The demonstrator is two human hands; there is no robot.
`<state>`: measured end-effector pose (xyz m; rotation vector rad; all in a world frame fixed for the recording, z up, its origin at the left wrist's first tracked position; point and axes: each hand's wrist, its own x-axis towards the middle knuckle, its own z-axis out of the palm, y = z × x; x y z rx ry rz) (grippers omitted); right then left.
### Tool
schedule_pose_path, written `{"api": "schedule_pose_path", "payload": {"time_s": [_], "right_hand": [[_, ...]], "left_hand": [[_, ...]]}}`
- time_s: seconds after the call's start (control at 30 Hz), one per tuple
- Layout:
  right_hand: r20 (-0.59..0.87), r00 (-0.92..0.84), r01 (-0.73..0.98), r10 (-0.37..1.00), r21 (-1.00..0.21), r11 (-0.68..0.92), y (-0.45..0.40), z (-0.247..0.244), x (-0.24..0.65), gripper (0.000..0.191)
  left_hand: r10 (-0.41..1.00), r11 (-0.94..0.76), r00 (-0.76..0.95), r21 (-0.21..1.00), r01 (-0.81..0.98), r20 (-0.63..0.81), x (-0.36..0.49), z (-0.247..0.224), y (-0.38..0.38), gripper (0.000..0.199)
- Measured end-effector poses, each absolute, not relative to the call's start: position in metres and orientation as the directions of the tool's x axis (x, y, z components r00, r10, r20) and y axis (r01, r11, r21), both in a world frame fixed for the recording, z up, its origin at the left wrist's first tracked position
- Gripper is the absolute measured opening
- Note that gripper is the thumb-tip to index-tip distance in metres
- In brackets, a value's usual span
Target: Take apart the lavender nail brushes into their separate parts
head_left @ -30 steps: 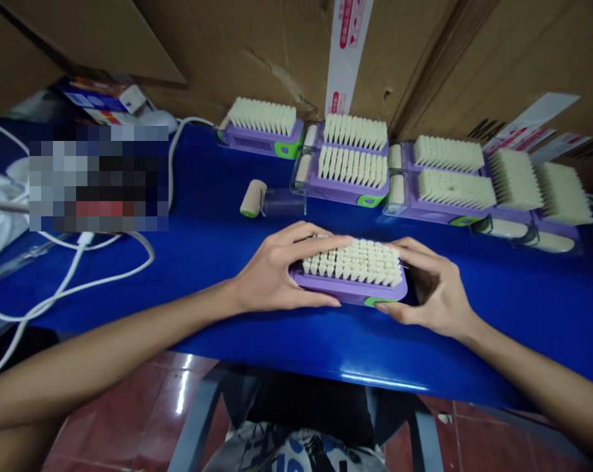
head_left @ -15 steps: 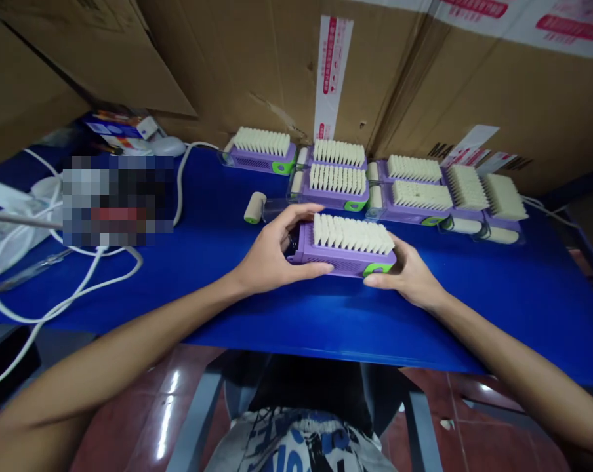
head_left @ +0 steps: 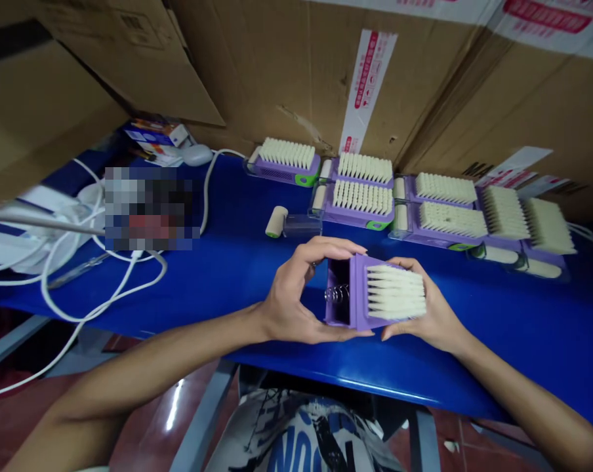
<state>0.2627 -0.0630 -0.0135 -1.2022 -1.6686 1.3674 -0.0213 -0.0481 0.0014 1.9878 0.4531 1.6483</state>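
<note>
A purple brush unit [head_left: 363, 311] with cream bristles is held between both hands, tilted so its open left end faces the camera. Inside that dark opening a metal spring shows. My left hand [head_left: 296, 292] grips the open end, thumb below and fingers above. My right hand [head_left: 437, 308] is wrapped round the bristled right end. Beyond my left hand, a cream roller [head_left: 277, 221] joined to a clear plastic piece [head_left: 302, 225] lies on the blue table [head_left: 227, 262].
Several purple brush units [head_left: 358, 208] with rollers line the back of the table, before cardboard boxes [head_left: 286, 72]. White cables [head_left: 124, 298], a blurred patch and a small box [head_left: 153, 134] are at the left.
The held brush unit has turned so its open end and spring now show, and it looks nearer the camera. Both hands still hold it. The view has shifted, moving the background rightward.
</note>
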Motion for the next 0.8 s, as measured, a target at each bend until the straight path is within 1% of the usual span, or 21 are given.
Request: {"api": "schedule_pose_path", "payload": {"time_s": [0.1,0.17,0.27,0.4,0.47,0.57,0.6,0.67,0.73,0.8], "right_hand": [[0.036,-0.355,0.208,0.934,-0.971,0.117,-0.062,-0.015,0.26,0.111],[0.146,-0.319,0.2,0.936,-0.955,0.217,-0.061,-0.016,0.259,0.107],[0.293,-0.25,0.244,0.923,-0.903,0.353,-0.059,-0.017,0.26,0.106],[0.309,-0.225,0.245,0.924,-0.9,0.36,-0.053,-0.02,0.262,0.112],[0.339,-0.22,0.255,0.915,-0.885,0.389,-0.051,-0.02,0.262,0.113],[0.453,-0.24,0.316,0.859,-0.8,0.51,-0.05,-0.015,0.263,0.108],[0.499,-0.259,0.334,0.827,-0.757,0.562,-0.05,-0.012,0.263,0.104],[0.578,-0.302,0.35,0.758,-0.673,0.652,-0.05,-0.006,0.263,0.099],[0.628,-0.323,0.36,0.708,-0.611,0.705,-0.05,0.001,0.262,0.097],[0.657,-0.316,0.391,0.684,-0.567,0.725,-0.048,0.009,0.261,0.1]], "left_hand": [[0.55,-0.814,0.222,0.576,-0.076,0.805,-0.023,0.003,-0.048,0.1],[0.593,-0.781,0.251,0.622,-0.051,0.765,-0.027,0.001,-0.046,0.094],[0.678,-0.707,0.301,0.707,0.018,0.67,-0.032,-0.009,-0.039,0.092],[0.734,-0.658,0.349,0.736,0.156,0.582,-0.04,-0.018,-0.031,0.099],[0.744,-0.653,0.398,0.71,0.264,0.537,-0.043,-0.014,-0.029,0.107],[0.69,-0.719,0.489,0.588,0.371,0.534,-0.038,0.007,-0.032,0.121],[0.654,-0.753,0.517,0.542,0.374,0.552,-0.032,0.016,-0.034,0.126],[0.58,-0.809,0.583,0.487,0.33,0.569,-0.015,0.034,-0.038,0.134],[0.522,-0.841,0.648,0.462,0.281,0.556,0.006,0.047,-0.039,0.14],[0.483,-0.86,0.681,0.444,0.251,0.551,0.023,0.055,-0.038,0.143]]}}
